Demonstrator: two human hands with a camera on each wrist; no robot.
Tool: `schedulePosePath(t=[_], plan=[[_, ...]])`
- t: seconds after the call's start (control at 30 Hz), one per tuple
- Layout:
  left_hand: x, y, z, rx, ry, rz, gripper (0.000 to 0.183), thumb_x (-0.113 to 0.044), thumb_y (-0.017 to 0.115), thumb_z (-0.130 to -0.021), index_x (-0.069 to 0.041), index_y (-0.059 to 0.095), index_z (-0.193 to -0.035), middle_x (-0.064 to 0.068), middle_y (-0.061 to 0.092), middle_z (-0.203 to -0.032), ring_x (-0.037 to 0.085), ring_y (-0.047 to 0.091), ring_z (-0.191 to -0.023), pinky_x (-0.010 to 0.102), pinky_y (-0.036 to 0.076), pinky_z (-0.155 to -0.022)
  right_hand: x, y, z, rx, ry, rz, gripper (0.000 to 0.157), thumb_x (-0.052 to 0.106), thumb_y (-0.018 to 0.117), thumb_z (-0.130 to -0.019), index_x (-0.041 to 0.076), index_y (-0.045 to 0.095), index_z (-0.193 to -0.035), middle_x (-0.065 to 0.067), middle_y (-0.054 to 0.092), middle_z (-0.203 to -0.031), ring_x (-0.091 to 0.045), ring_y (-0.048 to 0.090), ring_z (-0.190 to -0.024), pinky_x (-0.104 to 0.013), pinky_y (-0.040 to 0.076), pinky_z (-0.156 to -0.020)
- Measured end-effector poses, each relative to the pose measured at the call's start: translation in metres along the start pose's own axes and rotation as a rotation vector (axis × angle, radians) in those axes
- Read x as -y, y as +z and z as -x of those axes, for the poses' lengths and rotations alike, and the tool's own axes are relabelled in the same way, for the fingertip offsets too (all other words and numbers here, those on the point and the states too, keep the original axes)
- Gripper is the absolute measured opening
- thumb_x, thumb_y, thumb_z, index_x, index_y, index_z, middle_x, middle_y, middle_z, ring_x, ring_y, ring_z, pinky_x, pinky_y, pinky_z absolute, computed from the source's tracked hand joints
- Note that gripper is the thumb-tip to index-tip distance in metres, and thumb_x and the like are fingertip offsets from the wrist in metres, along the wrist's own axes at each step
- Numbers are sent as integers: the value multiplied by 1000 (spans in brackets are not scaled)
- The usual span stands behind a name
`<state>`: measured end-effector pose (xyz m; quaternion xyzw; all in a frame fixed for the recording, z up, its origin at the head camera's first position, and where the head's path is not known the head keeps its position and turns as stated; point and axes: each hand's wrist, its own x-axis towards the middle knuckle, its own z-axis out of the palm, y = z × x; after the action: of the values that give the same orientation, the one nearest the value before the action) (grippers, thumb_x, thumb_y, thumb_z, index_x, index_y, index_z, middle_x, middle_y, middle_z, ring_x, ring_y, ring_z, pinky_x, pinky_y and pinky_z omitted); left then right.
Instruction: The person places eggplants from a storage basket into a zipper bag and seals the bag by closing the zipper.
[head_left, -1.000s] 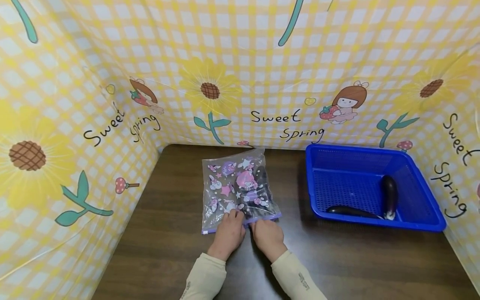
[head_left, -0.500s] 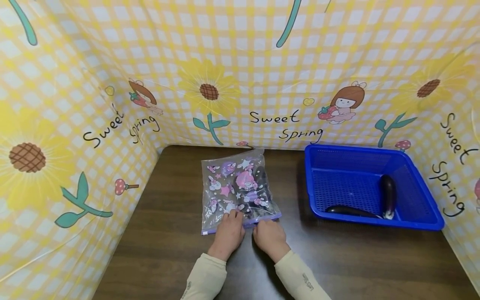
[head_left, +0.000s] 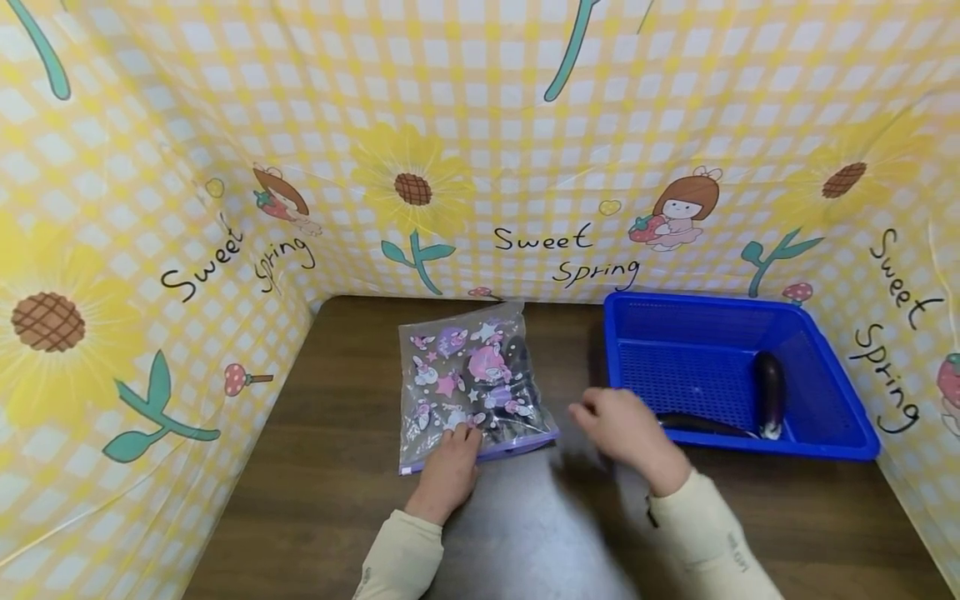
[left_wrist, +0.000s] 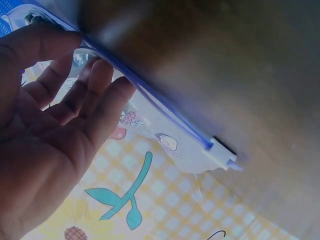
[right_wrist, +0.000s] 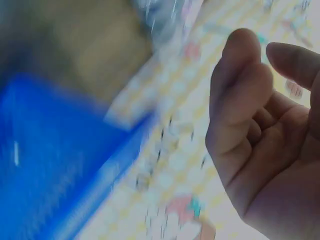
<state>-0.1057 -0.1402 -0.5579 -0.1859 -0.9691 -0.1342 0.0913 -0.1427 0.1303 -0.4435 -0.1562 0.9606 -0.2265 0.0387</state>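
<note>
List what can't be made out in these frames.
- Zip bag contents: head view, print hides most of the dark shape inside.
- Flat eggplant: head view, right hand covers its near end.
- Blue basket: right wrist view, motion blur.
- Left hand: left wrist view, cut off by edge.

Left hand (head_left: 448, 467) flat, fingers straight; right hand (head_left: 622, 427) raised, fingers loosely curled.

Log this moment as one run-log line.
left hand: rests on zip bag edge | right hand: empty, beside blue basket | basket: two eggplants | bag: on table
</note>
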Motion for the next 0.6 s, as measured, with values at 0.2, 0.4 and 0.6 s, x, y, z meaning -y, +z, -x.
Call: schedulePosePath(t=[0.2, 0.4, 0.6], plan=[[8, -5, 5, 17, 15, 45, 29, 6, 71, -79, 0, 62, -106, 15, 57, -97, 30, 55, -82, 45, 51, -66, -60, -54, -11, 33, 55, 31, 35, 24, 53, -102, 15, 45, -69, 0, 41, -62, -17, 40, -54, -36, 35, -54], [15, -4, 12, -11, 87, 84, 23, 3, 68, -78, -5, 61, -99, 8, 53, -91, 26, 53, -78, 43, 50, -69, -134, -86, -17, 180, 187, 34, 34, 24, 49, -103, 11, 46, -72, -3, 42, -61, -18, 42, -50, -35, 36, -52], [20, -9, 21, -56, 93, 84, 21, -1, 70, -78, -8, 62, -96, 4, 54, -91, 23, 52, -79, 41, 49, -69, -201, -108, -17, 318, 370, -1, 31, 26, 49, -100, -3, 53, -88, -16, 55, -72, -20, 52, -48, -36, 47, -52]])
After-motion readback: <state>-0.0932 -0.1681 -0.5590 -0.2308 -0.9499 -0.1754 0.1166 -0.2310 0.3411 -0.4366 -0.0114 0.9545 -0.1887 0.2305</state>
